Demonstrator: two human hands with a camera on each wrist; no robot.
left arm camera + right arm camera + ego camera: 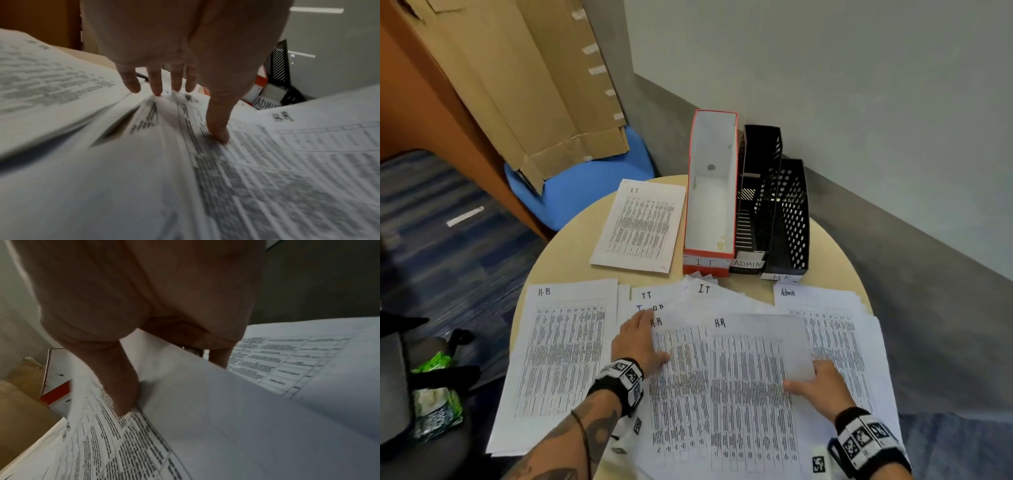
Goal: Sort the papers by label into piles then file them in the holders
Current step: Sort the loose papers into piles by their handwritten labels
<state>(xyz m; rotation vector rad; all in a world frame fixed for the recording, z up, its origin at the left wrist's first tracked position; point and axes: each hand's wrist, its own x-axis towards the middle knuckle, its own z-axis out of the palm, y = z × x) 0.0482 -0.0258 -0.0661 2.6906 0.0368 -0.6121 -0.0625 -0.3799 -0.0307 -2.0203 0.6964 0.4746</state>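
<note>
Round beige tabletop (571, 240), most of its near half covered in printed sheets. Behind it, to the left, a blue chair (585, 185) with flattened cardboard (517, 85) leaning on it.

Loose spread of papers (681, 411) across the front, overlapping; handwritten labels visible: IT, H.R, Admin. H.R pile (565, 359) sits front left, squared up. Admin pile (839, 329) sits front right, fanned, partly under the spread. IT pile (640, 226) lies apart at the back left, just beside the holders.

Three holders at the back of the tabletop, side by side and touching: red-and-white IT holder (710, 192) on the left, black mesh ADMIN holder (756, 192) in the middle, black mesh HR holder (791, 219) on the right. No papers seen in any of them.

Top H.R sheet (753, 394) lies in the middle of the spread, its right edge lifted.

Left hand (638, 341) flat on the spread, fingers straight and slightly splayed, tips and thumb pressing the papers, gripping nothing; left wrist view confirms this.

Right hand (822, 383) pinches the right edge of the top H.R sheet, thumb on top, fingers tucked under the lifted edge.

Both wrists carry marker-patterned bands.
</note>
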